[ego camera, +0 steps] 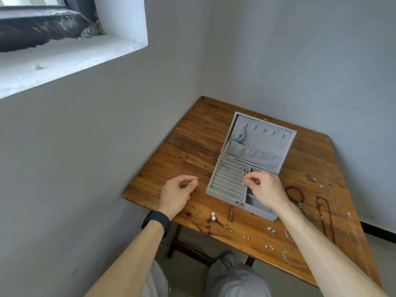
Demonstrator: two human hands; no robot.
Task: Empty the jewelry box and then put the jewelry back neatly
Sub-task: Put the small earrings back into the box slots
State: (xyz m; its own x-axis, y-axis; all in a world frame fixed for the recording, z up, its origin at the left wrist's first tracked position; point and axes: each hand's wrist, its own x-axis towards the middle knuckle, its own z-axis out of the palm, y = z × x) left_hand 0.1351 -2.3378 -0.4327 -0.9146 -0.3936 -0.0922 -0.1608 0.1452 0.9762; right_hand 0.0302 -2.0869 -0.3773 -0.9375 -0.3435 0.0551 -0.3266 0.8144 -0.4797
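Note:
A grey velvet jewelry box (216, 190) lies open on the wooden table (192, 146). A blue necklace (241, 137) hangs from a hook in its lid. Two pairs of earrings (290, 166) (243, 170) sit in the ring slots. My right hand (264, 189) hovers over the box and pinches a small silver earring (244, 182) above the slots. My left hand (177, 192) rests on the table left of the box, fingers loosely curled and holding nothing.
On the table before the box lie pearl earrings (212, 216), several small studs (246, 237) and a silver earring (271, 229). A red bead bracelet (294, 192), a dark bead necklace (326, 215) and thin silver chains (351, 228) lie at the right. Walls close off two sides.

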